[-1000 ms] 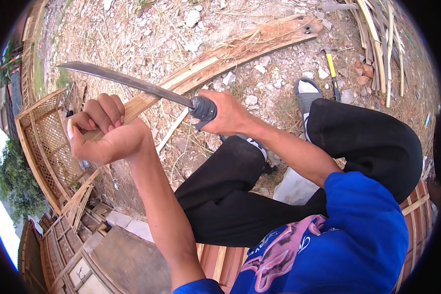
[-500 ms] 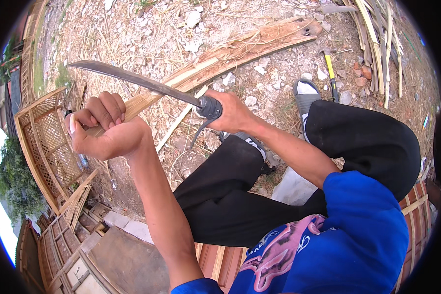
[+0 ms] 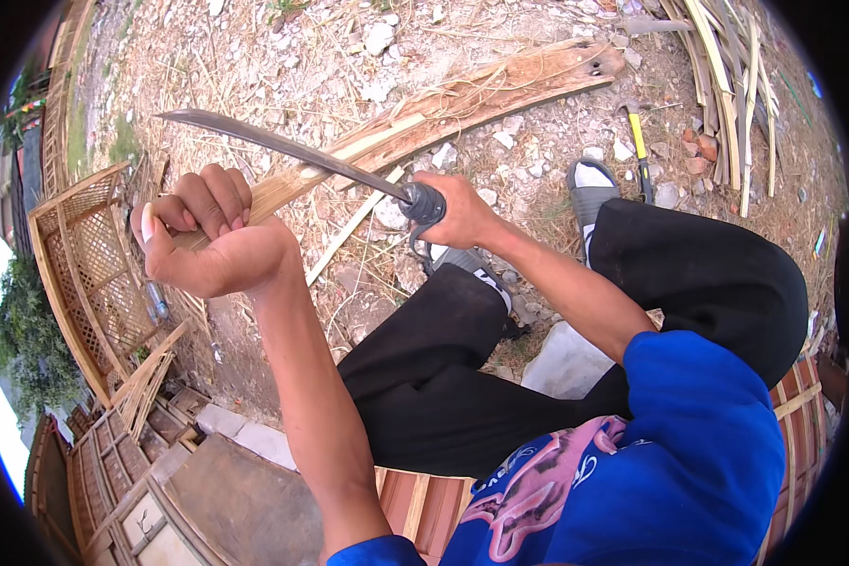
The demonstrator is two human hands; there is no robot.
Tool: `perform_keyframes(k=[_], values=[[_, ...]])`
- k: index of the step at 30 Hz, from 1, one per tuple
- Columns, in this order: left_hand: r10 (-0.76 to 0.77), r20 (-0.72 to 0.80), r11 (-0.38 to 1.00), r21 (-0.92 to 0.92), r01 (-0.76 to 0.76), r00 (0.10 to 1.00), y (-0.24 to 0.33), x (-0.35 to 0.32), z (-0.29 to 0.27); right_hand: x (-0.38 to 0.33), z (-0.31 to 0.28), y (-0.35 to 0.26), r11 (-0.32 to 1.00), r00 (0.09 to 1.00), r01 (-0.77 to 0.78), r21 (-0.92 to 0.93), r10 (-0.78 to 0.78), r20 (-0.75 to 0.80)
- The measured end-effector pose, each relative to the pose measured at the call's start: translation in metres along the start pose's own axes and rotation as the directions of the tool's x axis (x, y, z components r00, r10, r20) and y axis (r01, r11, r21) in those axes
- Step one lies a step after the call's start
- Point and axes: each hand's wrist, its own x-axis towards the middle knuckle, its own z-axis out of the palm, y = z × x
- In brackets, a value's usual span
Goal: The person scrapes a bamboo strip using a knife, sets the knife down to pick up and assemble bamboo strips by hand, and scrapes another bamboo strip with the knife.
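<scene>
My left hand (image 3: pixel 219 231) is wrapped round the near end of a pale wooden strip (image 3: pixel 283 191), which slants away to the upper right. In my right hand (image 3: pixel 459 213) is a machete, its dark grip in my fist and its long blade (image 3: pixel 255 135) pointing left, past my left knuckles. The blade crosses over the strip; whether it touches the wood I cannot tell. Beneath the strip's far part, a weathered plank (image 3: pixel 547 75) lies on the ground with thin shavings on it.
A hammer (image 3: pixel 638 141) with a yellow and black handle lies beyond my sandalled foot (image 3: pixel 591 193). Long wooden strips (image 3: pixel 726 85) are heaped at the far right. A lattice panel (image 3: pixel 94 264) stands at left. Stones and straw litter the ground.
The machete and my right hand have shifted a little to the right, drawing the blade along above the strip. My left hand keeps its hold, having moved only slightly.
</scene>
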Motion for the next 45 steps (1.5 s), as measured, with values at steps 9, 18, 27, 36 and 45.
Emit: perform_keyframes(k=[9, 18, 27, 36, 45], values=[[0.016, -0.025, 1.000, 0.001, -0.016, 1.000, 0.000, 0.002, -0.004, -0.005, -0.022, 0.050, 0.862, 0.863, -0.504, -0.041, 0.504, -0.020], [-0.013, -0.056, 1.000, -0.017, 0.012, 0.998, -0.003, -0.003, 0.001, -0.003, -0.008, 0.053, 0.984, 0.991, -0.132, -0.121, 0.130, -0.027], [0.006, -0.026, 1.000, 0.002, -0.006, 1.000, -0.005, -0.001, 0.001, -0.012, -0.022, 0.102, 0.848, 0.850, -0.524, -0.085, 0.514, -0.116], [0.003, -0.036, 1.000, -0.010, -0.003, 0.999, -0.005, 0.004, 0.001, -0.035, -0.011, 0.117, 0.967, 0.964, -0.237, -0.096, 0.222, -0.146], [0.008, -0.025, 1.000, 0.002, -0.008, 1.000, -0.007, 0.002, 0.002, -0.051, -0.040, 0.180, 0.633, 0.652, -0.747, 0.202, 0.757, 0.039]])
